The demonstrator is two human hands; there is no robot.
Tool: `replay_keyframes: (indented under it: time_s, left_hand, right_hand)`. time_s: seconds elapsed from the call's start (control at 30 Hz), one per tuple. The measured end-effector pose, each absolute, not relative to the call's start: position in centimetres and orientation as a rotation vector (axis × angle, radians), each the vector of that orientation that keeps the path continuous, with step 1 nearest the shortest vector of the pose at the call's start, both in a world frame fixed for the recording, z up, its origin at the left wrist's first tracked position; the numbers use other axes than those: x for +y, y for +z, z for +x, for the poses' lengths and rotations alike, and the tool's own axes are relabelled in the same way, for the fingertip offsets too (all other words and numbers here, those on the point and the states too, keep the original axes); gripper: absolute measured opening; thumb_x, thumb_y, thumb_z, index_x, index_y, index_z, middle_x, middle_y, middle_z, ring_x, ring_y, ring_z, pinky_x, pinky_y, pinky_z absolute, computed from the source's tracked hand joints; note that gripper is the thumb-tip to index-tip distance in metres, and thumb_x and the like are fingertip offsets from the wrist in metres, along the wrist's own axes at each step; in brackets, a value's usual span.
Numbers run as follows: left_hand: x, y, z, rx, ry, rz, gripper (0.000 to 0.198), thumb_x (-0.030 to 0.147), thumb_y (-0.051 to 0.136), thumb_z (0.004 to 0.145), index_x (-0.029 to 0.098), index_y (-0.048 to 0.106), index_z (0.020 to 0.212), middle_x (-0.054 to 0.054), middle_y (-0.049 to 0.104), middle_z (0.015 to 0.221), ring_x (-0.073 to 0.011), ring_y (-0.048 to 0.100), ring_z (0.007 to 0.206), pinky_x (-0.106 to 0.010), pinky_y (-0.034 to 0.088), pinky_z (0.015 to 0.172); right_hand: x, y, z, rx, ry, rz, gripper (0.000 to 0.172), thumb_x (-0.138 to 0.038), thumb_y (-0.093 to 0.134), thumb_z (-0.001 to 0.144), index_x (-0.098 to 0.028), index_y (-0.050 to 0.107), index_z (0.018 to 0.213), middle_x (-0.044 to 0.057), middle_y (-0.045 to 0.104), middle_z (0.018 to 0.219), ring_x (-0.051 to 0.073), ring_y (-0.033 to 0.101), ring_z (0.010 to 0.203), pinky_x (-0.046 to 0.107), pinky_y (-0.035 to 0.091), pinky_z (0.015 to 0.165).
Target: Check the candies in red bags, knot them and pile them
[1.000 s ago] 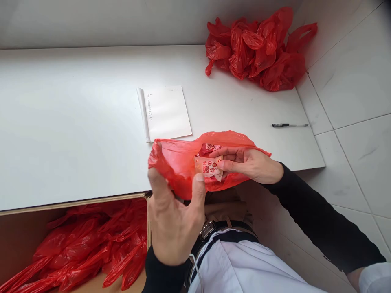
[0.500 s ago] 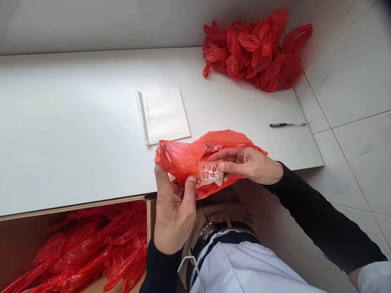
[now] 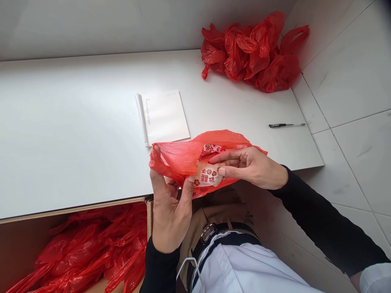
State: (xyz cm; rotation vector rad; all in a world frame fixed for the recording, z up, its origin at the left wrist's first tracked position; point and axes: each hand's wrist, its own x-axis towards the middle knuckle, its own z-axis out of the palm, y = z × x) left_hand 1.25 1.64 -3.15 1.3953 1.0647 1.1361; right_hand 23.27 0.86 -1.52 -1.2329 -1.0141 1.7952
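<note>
An opened red plastic bag (image 3: 180, 156) is held at the table's front edge. My left hand (image 3: 171, 207) grips its left rim, with one fingertip covered by the film and the thumb near a small packet. That cream packet (image 3: 209, 174), printed with red characters, lies in the bag's mouth. My right hand (image 3: 249, 167) reaches in from the right, thumb and fingers closed on the packet's right edge. Deeper in the bag shows a pink-and-red packet (image 3: 210, 149) with dark characters. The rest of the contents is hidden by film and fingers.
On the white table (image 3: 76, 130) lie a notepad (image 3: 166, 116) with handwriting and a pen (image 3: 287, 125). Red plastic bags (image 3: 250, 53) are heaped in the far right corner. A cardboard box (image 3: 149, 215) at the lower left holds more red bags (image 3: 91, 252).
My left hand has shifted slightly left, drawing the bag's rim with it. The pink-and-red packet shows a little more. My right hand keeps its hold on the cream packet.
</note>
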Motion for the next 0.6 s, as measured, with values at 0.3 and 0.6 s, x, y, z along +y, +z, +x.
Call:
replay_keyframes:
  time_s: [0.3,0.6]
  left_hand:
    - [1.7,-2.6,2.0,1.073,1.043,1.252,0.092,0.028,0.075,0.087,0.044,0.018,0.158,-0.010,0.069,0.122,-0.0270,0.073,0.101,-0.044,0.063,0.084]
    - [1.7,-2.1,2.5,1.185,1.038,1.316,0.081,0.029,0.074,0.088,0.033,0.026,0.153,-0.011,0.065,0.129,-0.0264,0.068,0.110,-0.050,0.055,0.100]
  right_hand:
    - [0.4,-2.7,22.2,-1.101,1.832,-1.251,0.035,-0.040,0.076,0.087,-0.018,0.065,0.111,0.000,0.070,0.082,0.012,0.064,0.070,0.021,0.050,0.059]
    - [0.5,-2.8,20.9,-0.596,1.967,-1.147,0.044,-0.039,0.073,0.088,-0.020,0.058,0.124,0.006,0.076,0.101,0.019,0.074,0.091,0.035,0.062,0.085]
